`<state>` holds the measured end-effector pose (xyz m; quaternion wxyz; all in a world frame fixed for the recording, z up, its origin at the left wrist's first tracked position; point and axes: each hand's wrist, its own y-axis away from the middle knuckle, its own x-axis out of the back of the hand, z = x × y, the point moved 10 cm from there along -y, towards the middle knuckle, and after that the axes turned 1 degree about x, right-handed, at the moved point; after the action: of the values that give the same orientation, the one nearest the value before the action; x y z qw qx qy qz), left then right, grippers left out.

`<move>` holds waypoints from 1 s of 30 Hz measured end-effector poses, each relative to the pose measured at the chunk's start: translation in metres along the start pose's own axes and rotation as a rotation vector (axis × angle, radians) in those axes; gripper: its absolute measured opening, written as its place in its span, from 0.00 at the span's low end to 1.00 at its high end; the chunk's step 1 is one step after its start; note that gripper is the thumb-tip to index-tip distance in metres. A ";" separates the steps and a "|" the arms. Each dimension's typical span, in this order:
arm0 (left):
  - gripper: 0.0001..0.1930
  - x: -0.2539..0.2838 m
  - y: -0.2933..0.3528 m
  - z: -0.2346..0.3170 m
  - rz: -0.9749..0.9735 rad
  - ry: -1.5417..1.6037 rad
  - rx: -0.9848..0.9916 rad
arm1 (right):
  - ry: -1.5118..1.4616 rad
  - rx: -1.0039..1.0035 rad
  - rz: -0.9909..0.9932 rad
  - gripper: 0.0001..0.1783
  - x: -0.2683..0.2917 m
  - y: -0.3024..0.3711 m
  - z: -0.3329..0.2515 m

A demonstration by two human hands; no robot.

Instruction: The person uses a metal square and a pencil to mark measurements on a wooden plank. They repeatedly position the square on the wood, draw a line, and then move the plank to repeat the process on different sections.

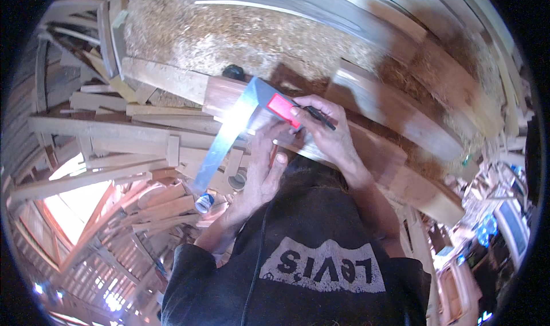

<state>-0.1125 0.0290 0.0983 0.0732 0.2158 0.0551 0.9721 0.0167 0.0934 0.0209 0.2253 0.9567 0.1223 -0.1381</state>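
Note:
A try square [226, 134] with a shiny metal blade and a red patch on its stock lies across a wooden board [223, 92]. The fingers of my left hand [264, 164] reach up to the stock and hold it against the board, thumb spread toward me; some fingertips are hidden. In my right hand [332, 134] a slim black pen [321, 117] is gripped, slanting over the stock. The right fingertips are close to the red patch and seem to touch it. Glare covers part of the blade.
Sawdust [217, 34] covers the ground beyond the board. A long plank [286, 2] lies at the far side, and another thick plank [401, 111] sits to the right. Stacked timber [109, 125] fills the left. A small black object [233, 72] rests behind the board.

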 end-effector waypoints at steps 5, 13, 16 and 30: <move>0.20 0.015 -0.028 -0.023 0.194 -0.220 -0.104 | 0.260 -0.074 -0.074 0.15 0.005 -0.073 0.025; 0.21 0.017 -0.095 -0.088 0.213 -0.381 -0.163 | 0.512 0.109 -0.160 0.14 -0.001 -0.102 0.036; 0.24 0.018 -0.093 -0.086 0.172 -0.347 -0.170 | 0.507 -0.020 -0.221 0.15 -0.004 -0.098 0.030; 0.27 0.023 -0.102 -0.093 0.149 -0.265 -0.110 | 0.528 -0.106 -0.271 0.13 -0.015 -0.104 0.023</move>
<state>-0.1605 0.1258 0.0095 0.0190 0.3413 -0.0244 0.9394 -0.0328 0.1707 -0.0359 0.2150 0.9214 0.3101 0.0934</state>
